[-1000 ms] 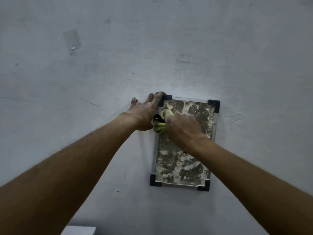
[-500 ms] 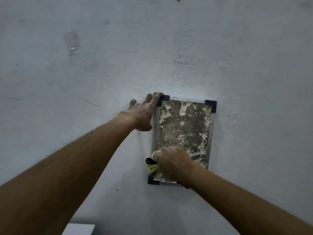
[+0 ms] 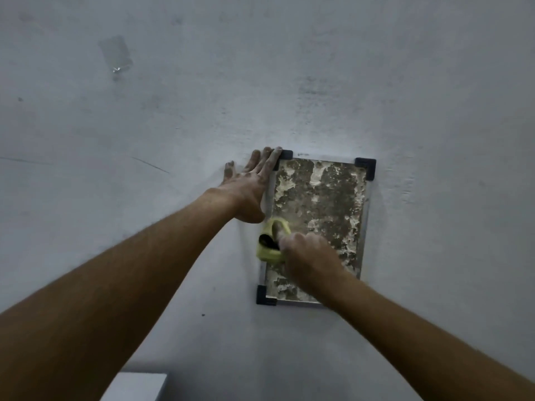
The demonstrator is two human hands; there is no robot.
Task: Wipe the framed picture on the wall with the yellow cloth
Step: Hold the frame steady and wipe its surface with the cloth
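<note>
Head view is showing a pale grey wall (image 3: 376, 82) filling nearly the whole frame, with a patch of clear tape (image 3: 115, 55) sticking in the upper left and a white box corner (image 3: 136, 386) peeking in at the bottom edge. Right of centre, the framed picture (image 3: 327, 204) is hanging upright, its mottled face bounded by a thin metal frame with black corner pieces (the lower right corner is hiding behind the forearm). The left hand (image 3: 249, 188) is lying open and flat on the wall, fingers spread, its fingertips overlapping the frame's upper left corner; I judge it is bracing the frame so it is not swinging or shifting under the rubbing. The right hand (image 3: 309, 253) is clenching the yellow cloth (image 3: 272, 241), bunched into a wad, and pressing it against the lower left part of the picture, beside the left frame edge. Bunching probably gives firmer pressure on the grimy-looking surface.
</note>
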